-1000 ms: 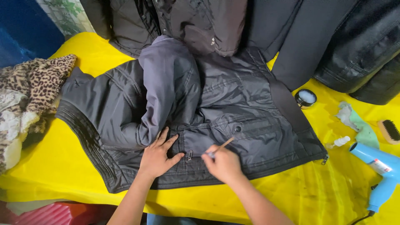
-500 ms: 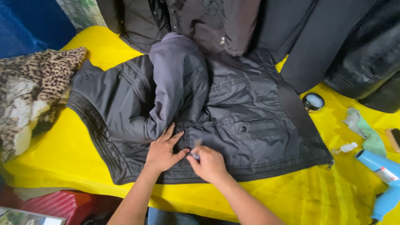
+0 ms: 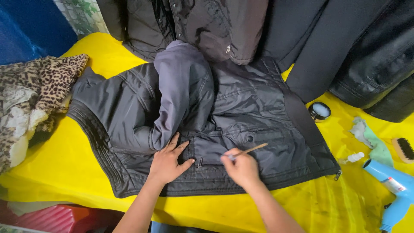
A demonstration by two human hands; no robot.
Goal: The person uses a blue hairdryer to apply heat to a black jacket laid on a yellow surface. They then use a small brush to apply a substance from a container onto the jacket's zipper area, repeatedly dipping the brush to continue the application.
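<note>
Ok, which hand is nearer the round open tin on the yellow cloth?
Right. The right hand holds a thin stick on the jacket, below-left of the tin; the left hand lies flat farther left.

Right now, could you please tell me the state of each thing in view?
Dark jacket: spread flat, one sleeve folded across it.
Left hand: pressed flat on the jacket.
Right hand: closed on a thin wooden stick.
Round tin: open.
Blue hair dryer: lying down.
</note>
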